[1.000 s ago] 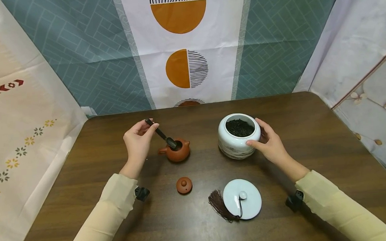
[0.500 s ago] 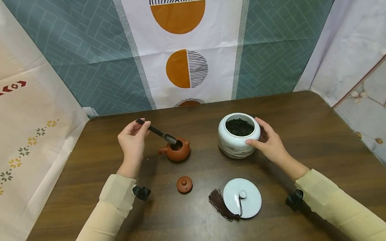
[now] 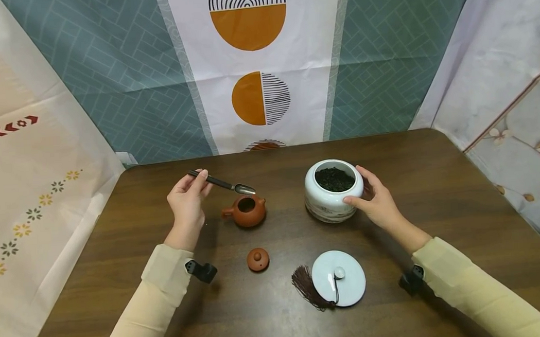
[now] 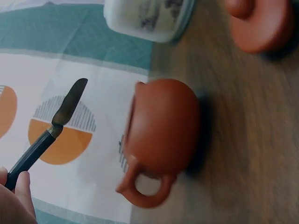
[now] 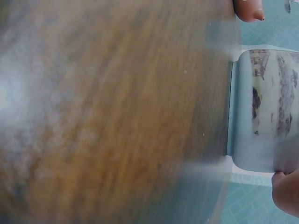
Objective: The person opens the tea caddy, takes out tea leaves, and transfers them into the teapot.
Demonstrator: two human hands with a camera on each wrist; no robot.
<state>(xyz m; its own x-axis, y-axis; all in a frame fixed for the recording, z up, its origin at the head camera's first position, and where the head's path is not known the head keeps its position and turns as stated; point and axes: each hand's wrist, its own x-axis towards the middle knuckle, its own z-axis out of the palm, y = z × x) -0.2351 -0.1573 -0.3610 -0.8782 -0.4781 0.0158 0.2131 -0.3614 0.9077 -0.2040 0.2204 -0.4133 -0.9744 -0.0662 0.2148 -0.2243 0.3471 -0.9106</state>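
Between thumb and fingers my left hand (image 3: 187, 202) pinches the dark handle of a small tea scoop (image 3: 222, 183). The scoop's metal bowl (image 4: 70, 101) hangs above the brown clay teapot (image 3: 250, 217), apart from it, and no tea shows in it. Through the teapot's uncovered mouth the inside looks dark. My right hand (image 3: 377, 197) grips the side of a white porcelain tea jar (image 3: 330, 206), thumb near the rim and fingers partly hidden behind. Dark tea leaves (image 3: 334, 179) lie inside the jar. In the right wrist view the jar (image 5: 264, 112) stands on the table.
The small clay teapot lid (image 3: 258, 260) lies in front of the teapot. Nearer the front right is the white jar lid (image 3: 347, 287) with a brown tassel (image 3: 311, 288). A patterned cloth (image 3: 261, 97) hangs behind the wooden table (image 3: 279, 317).
My left hand has moved left, and the scoop has come up out of the teapot's mouth and tilted closer to level. The right hand and the jar have stayed in place.
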